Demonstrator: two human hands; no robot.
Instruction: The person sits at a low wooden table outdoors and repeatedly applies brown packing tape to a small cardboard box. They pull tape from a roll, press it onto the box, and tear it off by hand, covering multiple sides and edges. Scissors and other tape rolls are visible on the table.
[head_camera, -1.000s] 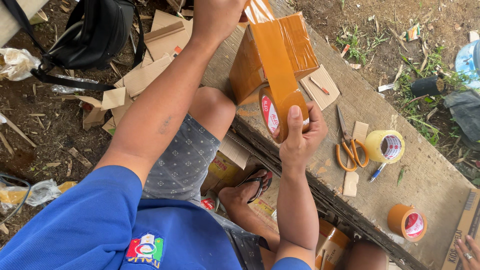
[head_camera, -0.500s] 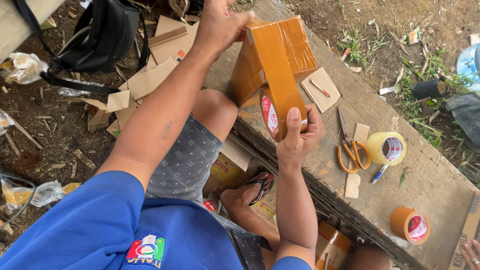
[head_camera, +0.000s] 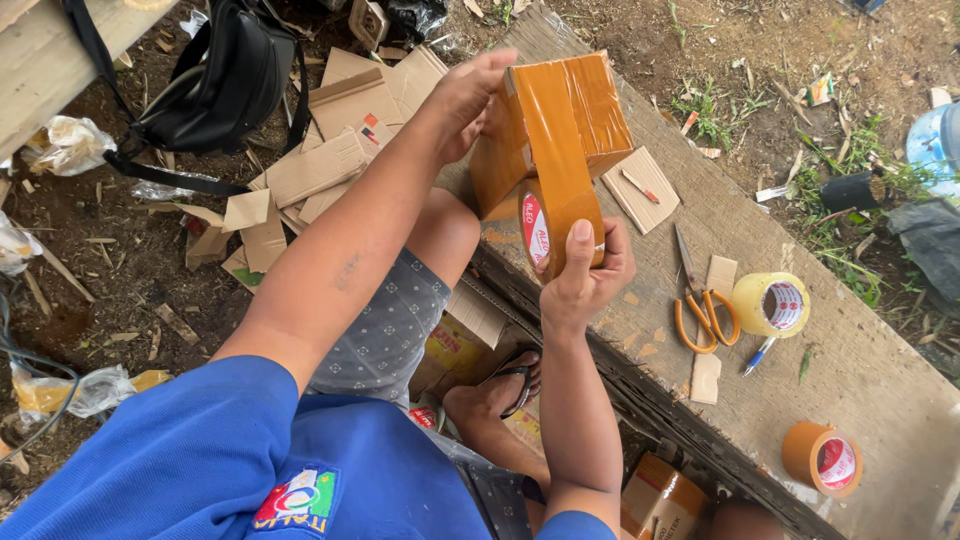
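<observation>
Left hand (head_camera: 470, 100) clamped on the far-left top corner of a small box (head_camera: 560, 125) wrapped in brown tape, held tilted above the wooden plank (head_camera: 850, 380). Right hand (head_camera: 585, 275) curled around a brown tape roll (head_camera: 545, 230), thumb pressing the strip that runs up over the box.

Likely trouble: strip creasing or sticking crooked if the box twists under that one-corner grip; roll slipping if thumb pressure eases.

Counted: three tape rolls — one in hand, one pale roll (head_camera: 770, 303) and one brown roll (head_camera: 820, 458) on the plank to the right. One pair of orange-handled scissors (head_camera: 700, 300). One pen (head_camera: 757, 355). One black bag (head_camera: 215, 85), far left.
</observation>
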